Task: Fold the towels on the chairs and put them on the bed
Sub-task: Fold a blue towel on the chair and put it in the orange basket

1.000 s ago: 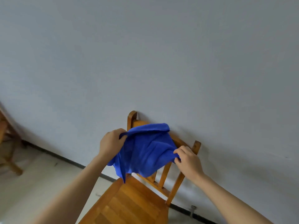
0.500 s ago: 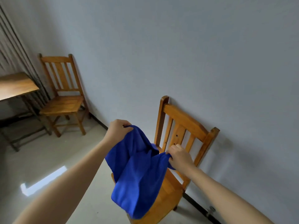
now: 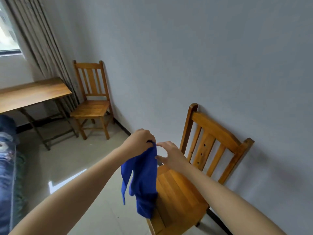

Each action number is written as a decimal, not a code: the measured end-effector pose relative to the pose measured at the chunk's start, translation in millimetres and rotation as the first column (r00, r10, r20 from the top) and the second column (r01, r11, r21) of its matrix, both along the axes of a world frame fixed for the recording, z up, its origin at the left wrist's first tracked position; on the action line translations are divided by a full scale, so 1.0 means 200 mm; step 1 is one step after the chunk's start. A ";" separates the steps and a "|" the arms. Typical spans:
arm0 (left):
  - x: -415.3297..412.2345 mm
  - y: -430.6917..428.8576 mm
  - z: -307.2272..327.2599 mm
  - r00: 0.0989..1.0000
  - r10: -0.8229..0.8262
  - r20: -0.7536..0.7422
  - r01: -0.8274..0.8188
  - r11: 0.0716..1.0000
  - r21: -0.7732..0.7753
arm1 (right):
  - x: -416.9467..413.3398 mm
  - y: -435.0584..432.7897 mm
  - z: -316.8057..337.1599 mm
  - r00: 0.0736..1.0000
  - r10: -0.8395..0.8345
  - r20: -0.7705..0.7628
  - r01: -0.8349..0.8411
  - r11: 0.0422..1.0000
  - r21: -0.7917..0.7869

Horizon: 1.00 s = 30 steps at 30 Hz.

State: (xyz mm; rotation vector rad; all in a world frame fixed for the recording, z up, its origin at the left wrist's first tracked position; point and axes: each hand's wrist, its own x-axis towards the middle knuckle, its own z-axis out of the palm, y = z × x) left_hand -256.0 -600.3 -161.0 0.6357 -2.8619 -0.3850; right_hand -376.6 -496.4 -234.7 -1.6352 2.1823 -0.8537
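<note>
A blue towel (image 3: 143, 180) hangs bunched from my left hand (image 3: 139, 140), which grips its top corner in front of the near wooden chair (image 3: 199, 167). My right hand (image 3: 169, 154) is just right of the towel's top edge, fingers spread, thumb and forefinger touching the cloth without a clear hold. The towel's lower end drapes over the front of the chair seat. A second wooden chair (image 3: 92, 100) with a bare seat stands against the wall further back. The edge of the bed (image 3: 6, 167), under a dark blue patterned cover, runs along the left edge of the view.
A wooden desk (image 3: 32, 94) with metal legs stands left of the far chair, under a window with grey curtains (image 3: 39, 39). Pale tiled floor (image 3: 64, 163) lies between the bed and the chairs. A grey wall runs behind both chairs.
The towel came off the chair back and now hangs from my left hand. My right hand released its corner and opened beside the top edge. My view turned left, showing desk, window and bed.
</note>
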 end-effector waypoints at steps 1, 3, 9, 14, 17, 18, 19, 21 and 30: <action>0.02 -0.01 0.01 1.000 0.006 -0.007 -0.006 1.000 -0.006 | 0.03 -0.01 0.01 0.999 0.027 0.035 -0.026 0.999 -0.020; 0.05 -0.03 0.03 0.999 0.019 -0.039 -0.020 1.000 -0.022 | 0.08 -0.04 0.05 0.989 0.049 0.139 -0.044 0.998 -0.036; 0.16 -0.07 0.07 0.997 0.028 -0.076 -0.031 0.999 -0.040 | 0.18 -0.10 0.10 0.983 -0.025 0.183 0.031 0.999 -0.031; 0.29 -0.13 0.01 0.980 0.185 -0.071 -0.178 0.980 0.092 | 0.21 -0.11 0.23 0.893 -0.070 0.445 0.132 0.985 -0.108; 0.37 -0.17 -0.09 0.964 0.259 0.058 -0.265 0.918 0.297 | 0.22 -0.12 0.32 0.905 -0.054 0.422 0.123 0.983 -0.138; 0.40 -0.18 -0.12 0.960 0.274 0.063 -0.275 0.870 0.410 | 0.22 -0.12 0.35 0.905 -0.051 0.421 0.125 0.981 -0.151; 0.43 -0.18 -0.15 0.954 0.296 0.052 -0.278 0.803 0.527 | 0.22 -0.13 0.38 0.906 -0.049 0.420 0.128 0.979 -0.161; 0.49 -0.21 -0.18 0.931 0.364 0.014 -0.270 0.663 0.698 | 0.21 -0.12 0.43 0.905 -0.048 0.423 0.140 0.972 -0.188; 0.54 -0.25 0.03 0.656 0.631 -0.414 0.197 0.386 0.901 | 0.17 -0.15 0.38 0.836 -0.218 0.504 0.267 0.963 -0.027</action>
